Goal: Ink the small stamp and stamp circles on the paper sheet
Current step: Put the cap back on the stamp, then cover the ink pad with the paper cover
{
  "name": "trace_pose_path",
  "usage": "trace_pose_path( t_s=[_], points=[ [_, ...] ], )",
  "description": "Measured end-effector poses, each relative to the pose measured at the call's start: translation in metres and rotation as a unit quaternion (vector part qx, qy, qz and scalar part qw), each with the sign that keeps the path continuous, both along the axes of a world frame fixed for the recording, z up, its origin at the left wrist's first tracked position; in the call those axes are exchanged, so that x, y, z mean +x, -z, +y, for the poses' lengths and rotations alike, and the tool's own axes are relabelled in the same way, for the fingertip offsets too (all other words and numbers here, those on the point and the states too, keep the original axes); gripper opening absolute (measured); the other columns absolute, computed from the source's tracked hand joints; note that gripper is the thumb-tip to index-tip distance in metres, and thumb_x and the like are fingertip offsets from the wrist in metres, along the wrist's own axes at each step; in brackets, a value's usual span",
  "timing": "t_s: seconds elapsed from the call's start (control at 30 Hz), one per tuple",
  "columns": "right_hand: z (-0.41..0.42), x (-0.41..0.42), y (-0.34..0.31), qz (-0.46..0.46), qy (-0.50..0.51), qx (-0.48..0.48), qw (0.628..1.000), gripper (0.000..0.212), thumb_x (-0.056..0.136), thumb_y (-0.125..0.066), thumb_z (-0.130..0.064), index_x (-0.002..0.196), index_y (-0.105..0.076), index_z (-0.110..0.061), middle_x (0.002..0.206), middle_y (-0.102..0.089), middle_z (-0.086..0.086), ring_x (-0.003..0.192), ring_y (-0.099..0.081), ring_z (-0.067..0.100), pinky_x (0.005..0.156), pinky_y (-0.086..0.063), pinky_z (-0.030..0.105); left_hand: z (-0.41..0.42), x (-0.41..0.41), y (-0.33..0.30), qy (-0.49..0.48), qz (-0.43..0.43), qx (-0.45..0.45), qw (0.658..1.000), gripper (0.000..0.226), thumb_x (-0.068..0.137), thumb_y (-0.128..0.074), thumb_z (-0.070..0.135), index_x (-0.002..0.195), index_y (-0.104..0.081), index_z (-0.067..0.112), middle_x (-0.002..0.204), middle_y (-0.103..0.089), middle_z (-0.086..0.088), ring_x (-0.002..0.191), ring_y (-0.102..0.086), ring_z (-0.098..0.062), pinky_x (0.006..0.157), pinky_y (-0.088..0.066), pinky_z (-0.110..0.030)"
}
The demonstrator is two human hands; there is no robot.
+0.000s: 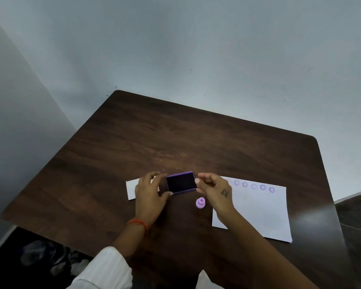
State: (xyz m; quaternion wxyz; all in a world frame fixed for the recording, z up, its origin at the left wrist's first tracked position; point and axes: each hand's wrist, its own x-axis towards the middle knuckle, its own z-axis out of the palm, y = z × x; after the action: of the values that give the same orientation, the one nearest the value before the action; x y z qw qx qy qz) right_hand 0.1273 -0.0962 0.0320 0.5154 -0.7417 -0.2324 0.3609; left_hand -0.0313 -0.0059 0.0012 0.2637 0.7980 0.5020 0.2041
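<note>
A purple ink pad (181, 183) with a dark inked face lies open on the brown table (175, 138). My left hand (151, 195) grips its left side with thumb and fingers. At the pad's right edge my right hand (214, 189) touches it with the fingertips. The small lilac stamp (200, 203) stands on the table just below the pad, between my hands, held by neither. To the right lies the white paper sheet (258, 209), with a row of several purple stamped circles (254, 186) along its far edge.
A second, smaller white paper (131, 189) lies partly under my left hand. The table meets a pale wall at the back. Some dark crumpled things (48, 257) lie on the floor at the lower left.
</note>
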Motion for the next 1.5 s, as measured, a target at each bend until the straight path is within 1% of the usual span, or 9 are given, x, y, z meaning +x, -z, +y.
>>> trace_pose_path(
  t_s=[0.13,0.27,0.37,0.47,0.57,0.67,0.93,1.1,1.5],
  points=[
    [0.023,-0.016,0.001,-0.056,-0.056,-0.019,0.997,0.023,0.079,-0.07,-0.018,0.102,-0.067,-0.019,0.099,-0.071,0.006,0.091,-0.068,0.017,0.086,-0.057,0.038,0.017,-0.024,0.001,-0.031,0.052,-0.019,0.998,0.068,0.069,-0.078,0.024,0.129,-0.047,0.027,0.144,-0.041,-0.002,0.136,-0.032,-0.022,0.111,-0.028,-0.045],
    [0.044,-0.035,-0.001,-0.12,-0.145,-0.032,0.982,0.032,0.078,-0.071,-0.016,0.109,-0.064,-0.014,0.1,-0.068,0.001,0.092,-0.062,0.011,0.085,-0.052,0.025,0.029,-0.047,0.011,-0.068,0.05,-0.089,0.993,0.08,0.068,-0.08,0.021,0.137,-0.038,0.023,0.152,-0.029,-0.003,0.141,-0.021,-0.024,0.115,-0.025,-0.046],
    [0.056,-0.05,0.002,-0.174,-0.199,-0.034,0.964,0.036,0.076,-0.073,-0.015,0.11,-0.064,-0.012,0.11,-0.068,0.007,0.096,-0.062,0.015,0.093,-0.051,0.032,0.031,-0.058,0.016,-0.074,0.045,-0.114,0.99,0.085,0.067,-0.08,0.018,0.139,-0.035,0.018,0.152,-0.029,-0.006,0.14,-0.024,-0.025,0.116,-0.025,-0.044],
    [0.066,-0.061,0.01,-0.255,-0.288,-0.076,0.92,0.047,0.077,-0.071,-0.019,0.122,-0.057,-0.014,0.127,-0.057,0.007,0.116,-0.053,0.023,0.099,-0.04,0.031,0.032,-0.067,0.019,-0.077,0.048,-0.123,0.988,0.083,0.068,-0.08,0.019,0.139,-0.036,0.013,0.149,-0.036,-0.008,0.138,-0.028,-0.026,0.115,-0.027,-0.042],
    [0.077,-0.068,0.018,-0.334,-0.385,-0.106,0.854,0.063,0.08,-0.068,-0.015,0.137,-0.039,-0.011,0.147,-0.038,0.009,0.138,-0.029,0.024,0.113,-0.023,0.031,0.035,-0.071,0.02,-0.072,0.059,-0.111,0.989,0.078,0.069,-0.078,0.019,0.136,-0.039,0.009,0.145,-0.042,-0.01,0.134,-0.033,-0.028,0.113,-0.029,-0.039],
    [0.087,-0.072,0.024,-0.387,-0.446,-0.126,0.797,0.07,0.084,-0.062,-0.01,0.143,-0.024,-0.009,0.154,-0.024,0.01,0.144,-0.015,0.024,0.117,-0.011,0.032,0.037,-0.072,0.019,-0.065,0.066,-0.105,0.99,0.072,0.072,-0.076,0.016,0.135,-0.041,0.008,0.143,-0.044,-0.011,0.132,-0.034,-0.029,0.112,-0.028,-0.037],
    [0.103,-0.078,0.026,-0.427,-0.485,-0.166,0.745,0.068,0.085,-0.058,-0.007,0.143,-0.022,-0.007,0.146,-0.032,0.015,0.134,-0.027,0.031,0.11,-0.032,0.041,0.045,-0.07,0.017,-0.029,0.08,-0.131,0.988,0.066,0.072,-0.075,0.015,0.131,-0.047,0.01,0.139,-0.042,-0.012,0.128,-0.038,-0.03,0.11,-0.036,-0.041],
    [0.1,-0.073,0.025,-0.48,-0.509,-0.154,0.697,0.065,0.088,-0.054,-0.009,0.143,-0.018,-0.004,0.145,-0.032,0.019,0.132,-0.028,0.033,0.109,-0.033,0.043,0.046,-0.068,0.012,-0.007,0.1,-0.139,0.985,0.065,0.074,-0.073,0.016,0.132,-0.044,0.012,0.136,-0.038,-0.011,0.127,-0.035,-0.03,0.109,-0.037,-0.042],
    [0.074,-0.007,-0.001,-0.466,-0.449,-0.123,0.752,0.062,0.088,-0.056,-0.013,0.142,-0.027,-0.01,0.151,-0.03,0.012,0.138,-0.026,0.026,0.113,-0.025,0.036,0.036,-0.014,-0.015,0.04,0.036,-0.13,0.99,0.062,0.077,-0.07,0.014,0.132,-0.043,0.014,0.139,-0.031,-0.01,0.126,-0.039,-0.028,0.11,-0.036,-0.038]
  ],
)
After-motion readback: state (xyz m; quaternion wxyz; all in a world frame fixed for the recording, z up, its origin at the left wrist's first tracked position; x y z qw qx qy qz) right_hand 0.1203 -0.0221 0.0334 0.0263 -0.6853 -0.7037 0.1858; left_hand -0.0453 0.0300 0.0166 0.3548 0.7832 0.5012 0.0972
